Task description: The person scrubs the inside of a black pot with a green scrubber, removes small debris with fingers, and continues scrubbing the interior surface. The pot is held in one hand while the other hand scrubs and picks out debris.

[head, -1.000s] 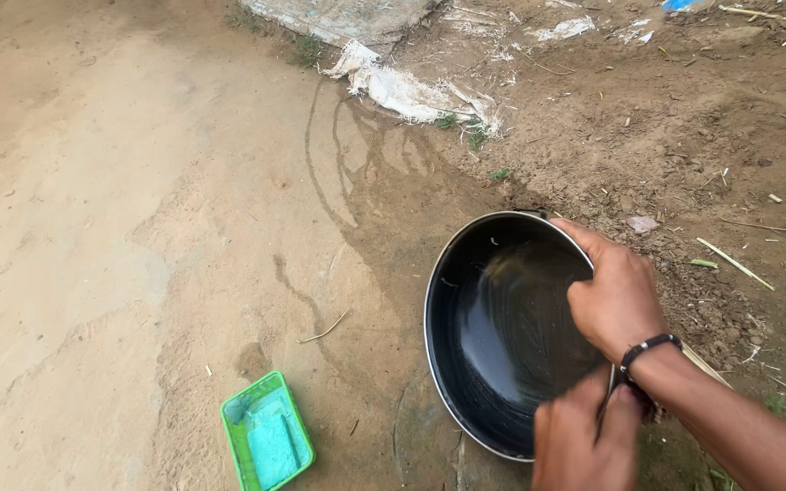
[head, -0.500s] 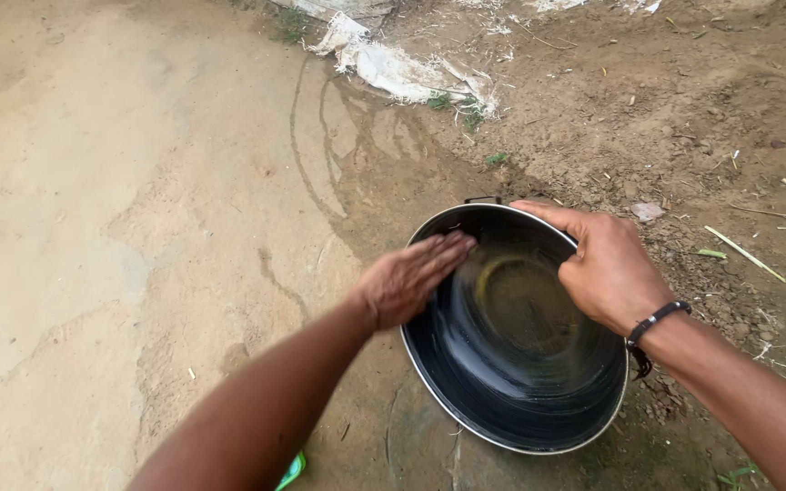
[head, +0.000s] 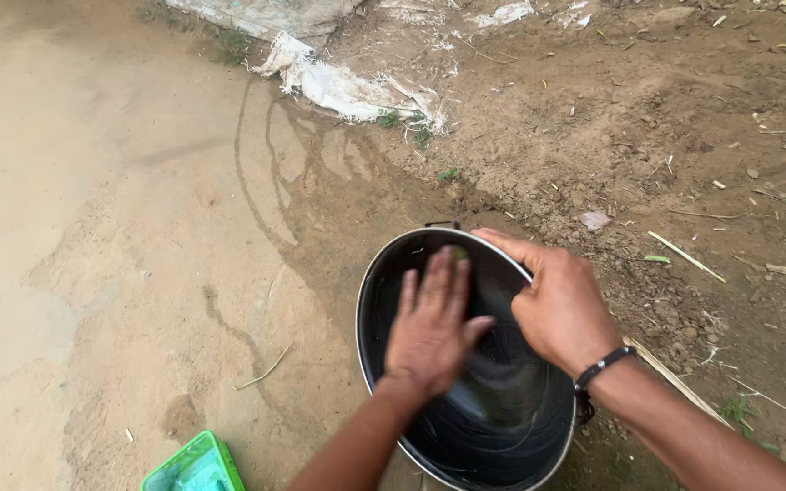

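One black pan (head: 502, 418) is gripped at its rim by the right hand (head: 561, 309), while the left hand (head: 431, 329) is pressed flat, fingers spread, inside it.

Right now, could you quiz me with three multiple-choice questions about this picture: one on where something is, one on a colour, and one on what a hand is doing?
1. Where does the green tray lie?
A. Inside the pan
B. On the ground at the lower left, apart from the pan
C. On the white sheet at the top

2. What colour is the inside of the round pan?
A. Black
B. Red
C. White

3. How is the left hand placed?
A. Closed round a stick
B. Flat on the dirt
C. Open, fingers spread, palm down inside the pan

Answers:
1. B, the tray sits on bare earth near the bottom edge, left of the pan.
2. A, the inner surface is dark black within a pale metal rim.
3. C, the fingers are stretched over the pan's inside, while the right hand grips the rim.
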